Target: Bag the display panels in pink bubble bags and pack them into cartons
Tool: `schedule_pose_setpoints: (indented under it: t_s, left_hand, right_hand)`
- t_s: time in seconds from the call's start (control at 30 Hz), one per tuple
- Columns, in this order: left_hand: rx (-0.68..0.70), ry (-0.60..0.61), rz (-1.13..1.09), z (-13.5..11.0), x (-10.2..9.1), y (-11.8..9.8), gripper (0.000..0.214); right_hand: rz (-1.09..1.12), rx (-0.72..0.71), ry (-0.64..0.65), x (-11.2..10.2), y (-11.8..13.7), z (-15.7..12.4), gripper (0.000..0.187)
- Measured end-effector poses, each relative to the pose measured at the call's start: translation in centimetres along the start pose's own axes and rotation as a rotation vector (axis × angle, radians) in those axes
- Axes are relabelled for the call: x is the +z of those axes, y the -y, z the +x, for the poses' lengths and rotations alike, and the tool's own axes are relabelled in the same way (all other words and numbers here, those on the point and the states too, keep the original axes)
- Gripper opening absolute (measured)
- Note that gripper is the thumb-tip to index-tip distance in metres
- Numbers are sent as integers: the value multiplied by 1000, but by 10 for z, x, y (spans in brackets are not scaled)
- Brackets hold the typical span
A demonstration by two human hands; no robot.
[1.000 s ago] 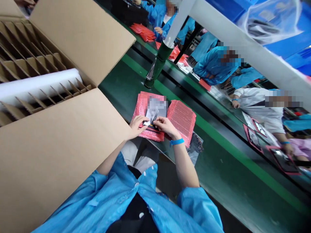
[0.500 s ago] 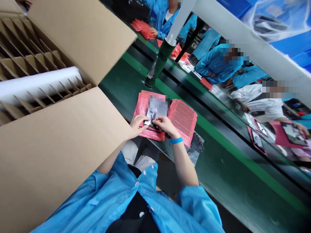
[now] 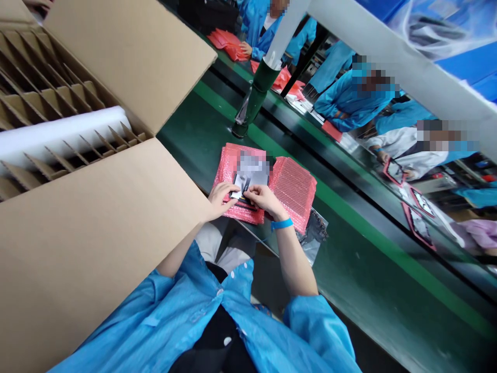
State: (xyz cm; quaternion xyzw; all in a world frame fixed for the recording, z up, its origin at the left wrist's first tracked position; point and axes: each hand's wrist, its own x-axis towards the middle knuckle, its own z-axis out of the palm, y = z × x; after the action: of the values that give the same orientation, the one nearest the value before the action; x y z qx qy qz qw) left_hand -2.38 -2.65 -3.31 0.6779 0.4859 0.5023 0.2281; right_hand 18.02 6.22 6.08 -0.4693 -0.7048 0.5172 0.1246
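Observation:
A flat panel with a grey reflective face and a dark lower edge lies on a stack of pink bubble-wrap bags. My left hand rests at the panel's lower left, thumb and fingers apart. Its fingertips touch a small white piece there. From the other side my right hand pinches a small dark strip over the panel; the exact grip is partly hidden by the fingers. A blue band circles my right wrist.
Another pink bubble-wrap bag lies to the right, partly over clear plastic with dark parts. An open carton with cardboard dividers fills the left. A green post stands behind. Co-workers sit across the green bench.
My hands stay at almost the same spot on the panel. Across the bench, a person in white now holds up a pink-edged panel, and the pink-backed panel at far right has gone from view.

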Motion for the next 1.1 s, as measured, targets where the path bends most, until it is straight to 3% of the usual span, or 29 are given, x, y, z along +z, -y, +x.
schedule_pose_setpoints:
  t_s: [0.2, 0.37, 0.5, 0.63, 0.77, 0.93, 1.03, 1.1]
  left_hand:
    - [-16, 82, 277, 2, -3, -30, 47]
    - [10, 186, 251, 9, -6, -22, 50]
    - [-20, 130, 211, 11, -2, -8, 43]
    - [-16, 109, 184, 11, 0, -7, 40]
    - [-21, 122, 188, 11, -2, -10, 38]
    - [-33, 129, 197, 10, -5, -12, 39]
    - [-29, 110, 188, 7, -5, -15, 39]
    - [-26, 96, 179, 6, -4, -16, 39]
  right_hand:
    - [-97, -19, -25, 1, -2, -1, 40]
    - [-277, -68, -195, 7, -7, -8, 32]
    - [-524, -345, -384, 25, -18, -27, 19]
    - [-715, -556, -458, 47, -41, -50, 32]
    - [-811, -527, -512, 61, -58, -58, 41]
    - [-783, -447, -533, 73, -58, -56, 41]
    - [-723, -463, -518, 68, -61, -65, 47]
    - [-654, -462, -629, 53, -70, -76, 53]
